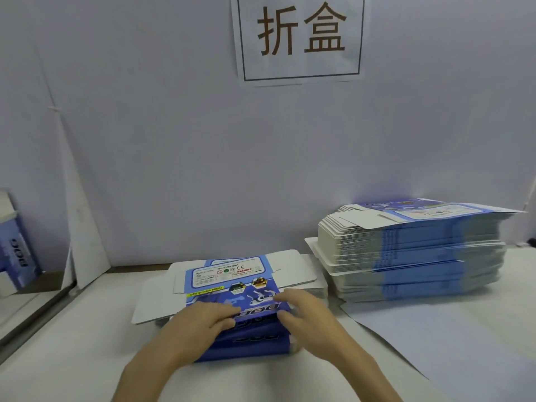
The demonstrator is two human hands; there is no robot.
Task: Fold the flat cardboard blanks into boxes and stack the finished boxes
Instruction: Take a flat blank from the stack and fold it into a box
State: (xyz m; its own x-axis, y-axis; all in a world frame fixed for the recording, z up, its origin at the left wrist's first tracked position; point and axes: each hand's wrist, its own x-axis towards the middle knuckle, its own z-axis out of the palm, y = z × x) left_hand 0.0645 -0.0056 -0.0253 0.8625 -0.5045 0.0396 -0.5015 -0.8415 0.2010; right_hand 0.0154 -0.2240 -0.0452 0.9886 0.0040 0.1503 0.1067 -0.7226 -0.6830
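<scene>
A flat blue printed cardboard blank (232,280) with white flaps lies on top of a low pile of blanks in the middle of the white table (87,343). My left hand (200,320) rests on its near left part, fingers bent over the blue panel's edge. My right hand (304,311) holds the near right part, thumb under the raised edge and fingers on top. The near edge of the top blank is lifted a little off the pile. A tall stack of flat blanks (412,250) stands at the right.
A white wall (174,140) with a paper sign (300,39) closes the back. At the far left stands an upright blue box (17,250) beside a leaning white board (84,227). A loose white sheet (435,329) lies under the tall stack.
</scene>
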